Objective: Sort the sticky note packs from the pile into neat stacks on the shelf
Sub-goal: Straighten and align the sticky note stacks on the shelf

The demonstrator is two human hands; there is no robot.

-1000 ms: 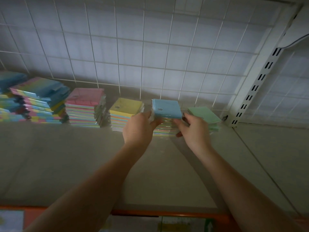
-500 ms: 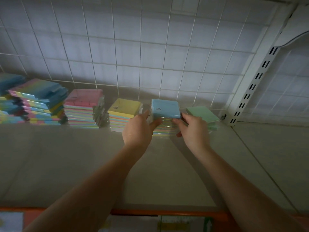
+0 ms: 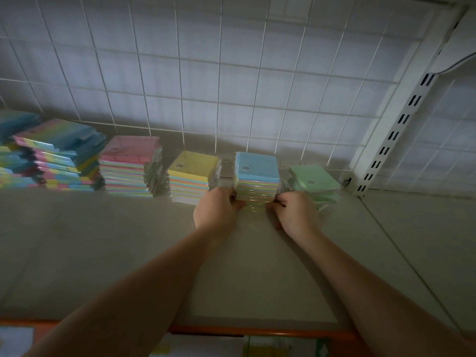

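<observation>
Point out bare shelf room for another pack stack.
Free: grey shelf front, between the stacks and the orange edge; also right of the green-topped stack. Crowded: back row, where both hands flank the blue-topped stack.

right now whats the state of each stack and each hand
blue stack: upright, gripped low on both sides
left hand: grips blue stack's left side
right hand: grips its right side
yellow stack: upright, untouched
pink stack: upright, untouched
green stack: short, slightly askew
left pile: messy, unsorted
</observation>
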